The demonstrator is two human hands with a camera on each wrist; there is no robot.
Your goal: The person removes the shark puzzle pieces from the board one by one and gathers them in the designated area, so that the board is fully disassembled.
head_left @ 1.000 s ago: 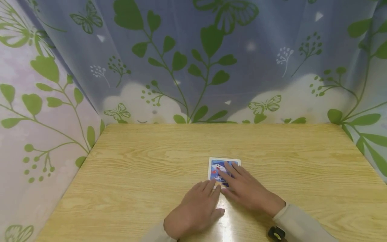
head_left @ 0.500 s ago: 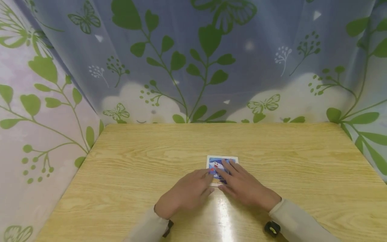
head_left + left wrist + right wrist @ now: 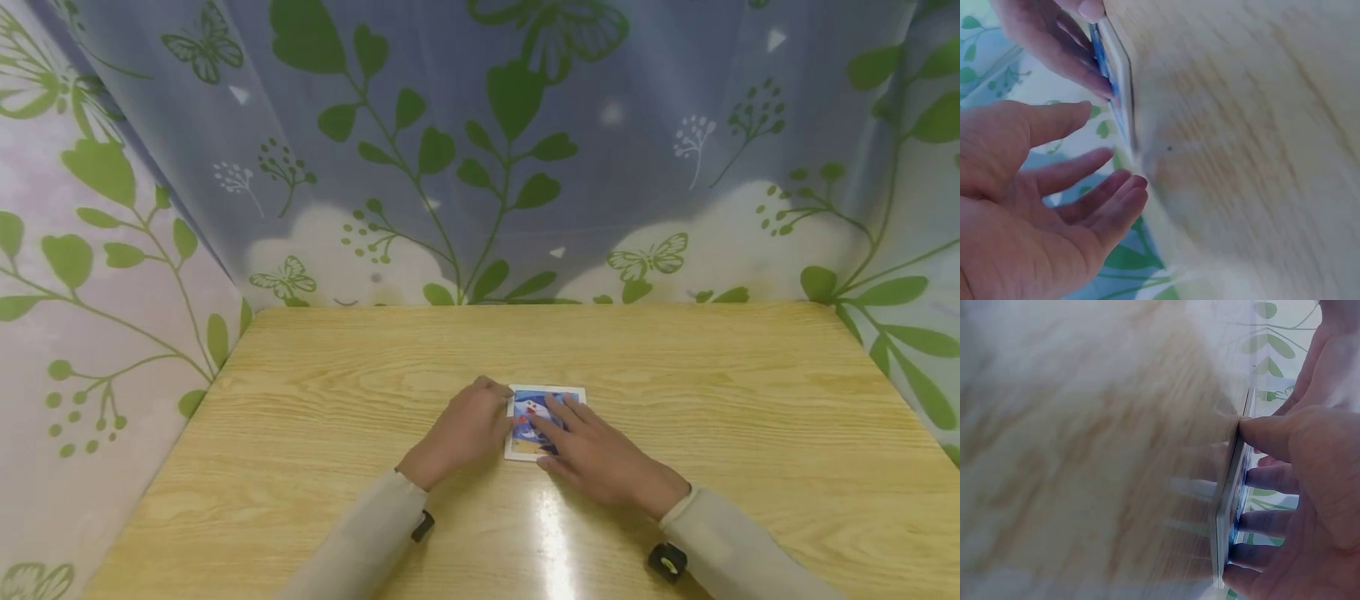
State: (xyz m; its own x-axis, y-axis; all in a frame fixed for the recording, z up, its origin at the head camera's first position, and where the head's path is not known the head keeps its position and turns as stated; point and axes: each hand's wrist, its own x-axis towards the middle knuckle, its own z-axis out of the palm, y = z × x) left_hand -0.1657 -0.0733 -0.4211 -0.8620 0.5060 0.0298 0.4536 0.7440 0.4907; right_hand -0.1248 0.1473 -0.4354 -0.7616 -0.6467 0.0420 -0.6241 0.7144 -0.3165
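A small, flat, square picture board with a white border and a blue printed picture lies on the wooden table. My right hand rests on its right part, covering some of the print. The right wrist view shows those fingertips spread on the picture face, with the thumb at the board's edge. At the left side, my left hand is held by the border. In the left wrist view, the left hand's loosely bent fingers and thumb stand apart from the board, holding nothing.
The pale wooden table extends around the board on all sides. A blue curtain with leaves and butterflies hangs along the back edge, with patterned fabric at the left side too. Dark wrist devices sit on both forearms.
My left hand has moved from the board's near edge, across its lower left corner, to beside its left border. The right hand stays on the picture. The head view has shifted slightly.
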